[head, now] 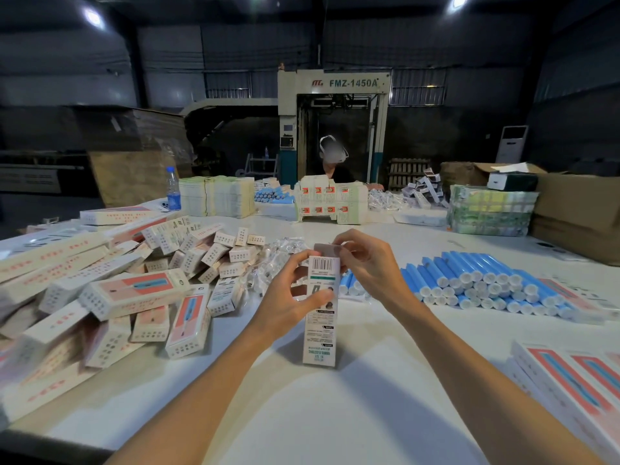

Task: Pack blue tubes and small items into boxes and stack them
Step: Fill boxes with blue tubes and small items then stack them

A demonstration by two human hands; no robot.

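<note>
- Box (pixel 318 344) upright over mid-table (pixel 302 414): gripped by left hand (pixel 292 297), top flap pinched by right hand (pixel 369 266), likely being closed.
- Done, seemingly: heap of closed boxes (pixel 134 293) along left edge.
- Left: many blue tubes (pixel 486 280) toward right edge.

Table (pixel 335 414): white, smooth, faint sheen. Held box (pixel 320 337): thin printed card, satin. Box heap (pixel 100 297), near left: same card, white and salmon print. Tubes (pixel 486 280), right: smooth blue plastic, white end caps. Wrapped items (pixel 278 253), centre: clear glossy film, crinkled. Cartons (pixel 577 213), far right: brown matt cardboard. Bottle (pixel 173 189), far left: clear plastic.
</note>
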